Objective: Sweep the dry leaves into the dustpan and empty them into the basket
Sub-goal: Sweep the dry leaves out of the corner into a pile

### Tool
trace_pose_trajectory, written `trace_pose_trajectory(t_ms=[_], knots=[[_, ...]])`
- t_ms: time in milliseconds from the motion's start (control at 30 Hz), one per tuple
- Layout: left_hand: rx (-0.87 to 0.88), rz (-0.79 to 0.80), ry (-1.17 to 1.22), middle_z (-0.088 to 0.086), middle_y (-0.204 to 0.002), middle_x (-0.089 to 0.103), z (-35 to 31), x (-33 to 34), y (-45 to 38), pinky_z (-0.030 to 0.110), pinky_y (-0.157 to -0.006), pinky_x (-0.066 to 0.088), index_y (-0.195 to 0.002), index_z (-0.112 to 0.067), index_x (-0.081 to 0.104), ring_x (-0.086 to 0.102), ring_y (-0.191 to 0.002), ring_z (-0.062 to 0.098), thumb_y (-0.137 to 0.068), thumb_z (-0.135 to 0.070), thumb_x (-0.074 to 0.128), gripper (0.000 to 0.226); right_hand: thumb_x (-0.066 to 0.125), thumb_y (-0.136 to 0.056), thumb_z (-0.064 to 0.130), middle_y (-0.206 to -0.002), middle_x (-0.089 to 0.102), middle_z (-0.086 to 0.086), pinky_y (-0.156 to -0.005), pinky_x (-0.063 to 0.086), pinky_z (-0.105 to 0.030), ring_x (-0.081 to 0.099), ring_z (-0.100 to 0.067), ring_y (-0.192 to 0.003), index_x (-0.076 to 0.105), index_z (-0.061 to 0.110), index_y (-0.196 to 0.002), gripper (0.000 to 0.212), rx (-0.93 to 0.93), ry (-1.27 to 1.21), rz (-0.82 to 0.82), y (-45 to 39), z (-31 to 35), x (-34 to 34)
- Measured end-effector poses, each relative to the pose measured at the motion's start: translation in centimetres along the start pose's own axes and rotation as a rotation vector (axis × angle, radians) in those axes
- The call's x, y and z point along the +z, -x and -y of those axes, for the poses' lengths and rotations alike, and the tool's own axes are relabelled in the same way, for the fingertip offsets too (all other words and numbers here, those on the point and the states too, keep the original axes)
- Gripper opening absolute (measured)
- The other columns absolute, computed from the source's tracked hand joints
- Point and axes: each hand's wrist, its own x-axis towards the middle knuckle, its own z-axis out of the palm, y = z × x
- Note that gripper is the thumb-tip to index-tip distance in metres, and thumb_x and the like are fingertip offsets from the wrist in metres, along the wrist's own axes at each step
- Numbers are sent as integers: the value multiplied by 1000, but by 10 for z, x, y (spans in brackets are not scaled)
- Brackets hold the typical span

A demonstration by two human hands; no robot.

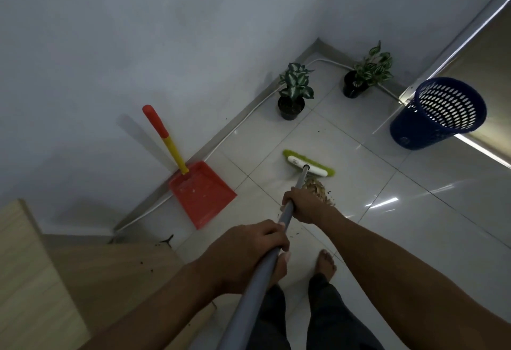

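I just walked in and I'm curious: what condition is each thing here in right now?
Broom: head down on the floor, behind the leaves.
Left hand: shut on the broom handle.
Right hand: shut on the handle, lower down.
Dry leaves: piled on the tiles, not yet in the dustpan.
Dustpan: leaning against the wall, no leaf pile in it.
Basket: upright, open.
Two potted plants: upright.

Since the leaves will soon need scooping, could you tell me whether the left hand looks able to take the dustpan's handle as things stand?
Probably not yet: the left hand is shut on the broom handle, and the dustpan leans on the wall. The floor between looks clear.
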Motion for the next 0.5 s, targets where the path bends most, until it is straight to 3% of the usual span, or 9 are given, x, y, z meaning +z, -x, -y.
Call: trace_pose_trajectory(t_ms=[233,300,333,433,500], knots=[[59,33,-40,-1,-109,65,-44,27,8,16,-76,45,-108,-23,60,64,-84,12,-89,-40,53,27,61,-89,11,-123,55,-17,-96,45,-31,54,-31,-115,56,7,-119,30,15,-35,40,59,-10,15],[50,-52,-26,0,-106,65,-58,36,1,14,-76,43,-106,-21,61,63,-83,9,-88,-36,57,24,58,-92,9,-119,49,-20,-76,55,-27,57,-30,-98,47,4,-122,33,71,-157,-95,79,-16,14],[34,-93,-23,-1,-103,65,-69,38,-5,15,-75,45,-105,-21,61,61,-81,8,-89,-36,57,22,57,-92,11,-120,48,-20,-74,53,-26,57,-27,-95,45,4,-123,35,85,-152,-170,94,-17,11],[-12,-188,-48,0,-96,65,-108,47,-25,20,-72,48,-100,-20,60,57,-76,8,-90,-47,40,34,46,-82,41,-126,56,-13,-90,36,-18,55,-25,-112,50,9,-130,58,-56,-128,-330,137,-26,10],[-32,-218,-73,0,-93,65,-134,57,-39,20,-71,46,-99,-20,60,56,-73,7,-88,-51,32,43,36,-68,56,-120,61,-12,-95,39,-22,58,-25,-110,52,9,-129,79,-120,-217,-350,170,-38,12]])
